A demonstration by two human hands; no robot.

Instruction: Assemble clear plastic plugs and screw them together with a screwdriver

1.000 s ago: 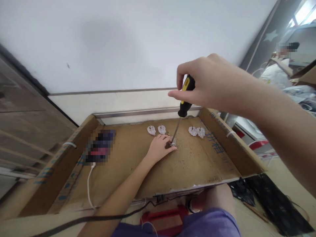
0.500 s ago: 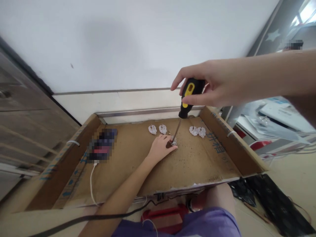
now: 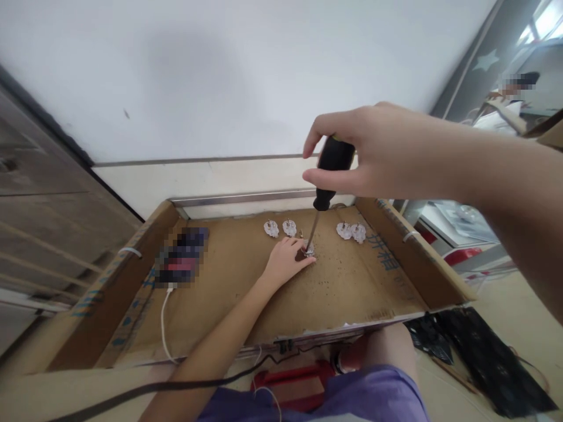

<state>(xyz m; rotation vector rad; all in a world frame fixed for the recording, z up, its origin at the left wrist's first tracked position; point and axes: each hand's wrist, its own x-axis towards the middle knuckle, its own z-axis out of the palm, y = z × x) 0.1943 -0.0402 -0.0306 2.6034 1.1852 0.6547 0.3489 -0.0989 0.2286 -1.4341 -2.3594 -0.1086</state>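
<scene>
My right hand [image 3: 373,152] is closed round the black handle of a screwdriver [image 3: 328,173], held upright with its thin shaft slanting down. The tip rests on a small clear plug part [image 3: 308,251] lying on the cardboard tray [image 3: 352,287]. My left hand [image 3: 285,261] lies on the cardboard and pinches that plug part between thumb and fingers. Two clear plug parts [image 3: 280,228] lie just behind my left hand, and another pair [image 3: 350,231] lies further right.
A blurred dark object [image 3: 181,258] with a white cable [image 3: 163,328] sits at the tray's left. The tray has raised cardboard sides. A dark cable runs along the front edge. Black items lie on the floor at lower right [image 3: 479,351]. A person is at the far upper right.
My right hand has turned the screwdriver handle, so its yellow stripe no longer shows. The forearm has swung in the view. My left hand has stayed on the plug part.
</scene>
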